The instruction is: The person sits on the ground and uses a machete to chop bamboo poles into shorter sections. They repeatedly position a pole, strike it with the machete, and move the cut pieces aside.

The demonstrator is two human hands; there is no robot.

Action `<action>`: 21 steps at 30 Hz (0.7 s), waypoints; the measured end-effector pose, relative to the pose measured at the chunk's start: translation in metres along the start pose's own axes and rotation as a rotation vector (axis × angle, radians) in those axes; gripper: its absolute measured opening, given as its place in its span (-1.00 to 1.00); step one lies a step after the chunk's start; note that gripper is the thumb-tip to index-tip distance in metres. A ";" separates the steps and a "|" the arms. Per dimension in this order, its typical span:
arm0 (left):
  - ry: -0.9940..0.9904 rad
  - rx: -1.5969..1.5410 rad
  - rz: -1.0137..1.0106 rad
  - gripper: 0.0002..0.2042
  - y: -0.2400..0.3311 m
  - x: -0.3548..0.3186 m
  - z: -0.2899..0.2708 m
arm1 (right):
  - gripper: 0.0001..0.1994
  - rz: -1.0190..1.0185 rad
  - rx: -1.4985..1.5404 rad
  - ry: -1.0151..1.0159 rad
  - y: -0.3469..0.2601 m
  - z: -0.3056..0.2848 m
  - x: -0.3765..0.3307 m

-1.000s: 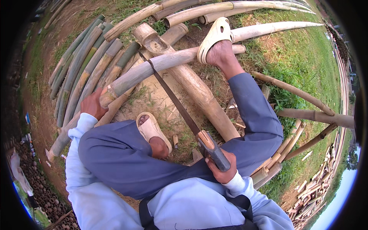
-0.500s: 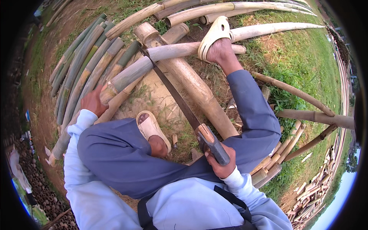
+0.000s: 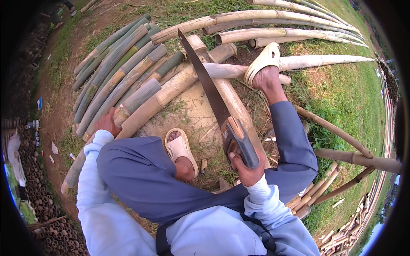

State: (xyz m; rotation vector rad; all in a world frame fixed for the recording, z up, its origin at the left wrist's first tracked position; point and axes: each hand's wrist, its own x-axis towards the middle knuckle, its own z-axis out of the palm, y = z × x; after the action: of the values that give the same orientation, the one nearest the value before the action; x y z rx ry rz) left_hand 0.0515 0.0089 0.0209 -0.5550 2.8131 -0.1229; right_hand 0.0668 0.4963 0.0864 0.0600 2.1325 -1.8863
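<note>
My right hand (image 3: pixel 247 165) is wrapped around the dark handle of a handsaw (image 3: pixel 207 87). The blade slants up and away, its tip over the bamboo lying beyond. At left, my left hand (image 3: pixel 109 124) grips a length of grey-green bamboo (image 3: pixel 141 94), whose cut end faces the middle. Apart from it lies the rest of that pole (image 3: pixel 228 71), its near end partly behind the blade. My sandalled right foot (image 3: pixel 265 72) presses on this pole, which crosses a thick bamboo log (image 3: pixel 230 100).
Several green bamboo lengths (image 3: pixel 109 64) lie side by side at left. Long pale poles (image 3: pixel 256 17) stretch across the far side. A bamboo frame (image 3: pixel 354 157) stands at right. My left foot (image 3: pixel 183 155) is on the ground, near sawdust (image 3: pixel 192 106).
The pole under the saw has come apart into two pieces. My left hand's piece has dropped and shifted away from the rest. The saw has come out of the cut, its tip raised.
</note>
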 end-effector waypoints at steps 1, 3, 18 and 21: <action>-0.012 -0.021 -0.056 -0.31 -0.007 0.007 0.007 | -0.85 0.012 0.015 0.022 -0.008 -0.005 -0.002; 0.011 -0.072 -0.115 -0.29 -0.011 0.026 0.006 | -0.92 -0.146 -0.025 0.071 -0.027 -0.019 -0.003; 0.207 0.178 -0.105 -0.07 0.005 0.214 -0.054 | -0.87 -0.451 -0.108 0.490 -0.083 -0.070 0.017; 0.312 0.095 -0.136 -0.06 0.025 0.220 -0.049 | -0.89 -0.473 -0.084 0.485 -0.081 -0.067 0.014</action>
State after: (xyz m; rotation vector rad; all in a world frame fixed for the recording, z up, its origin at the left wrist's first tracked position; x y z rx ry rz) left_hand -0.1669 -0.0505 0.0101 -0.7636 3.0446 -0.4002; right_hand 0.0229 0.5485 0.1678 -0.0092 2.7438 -2.2094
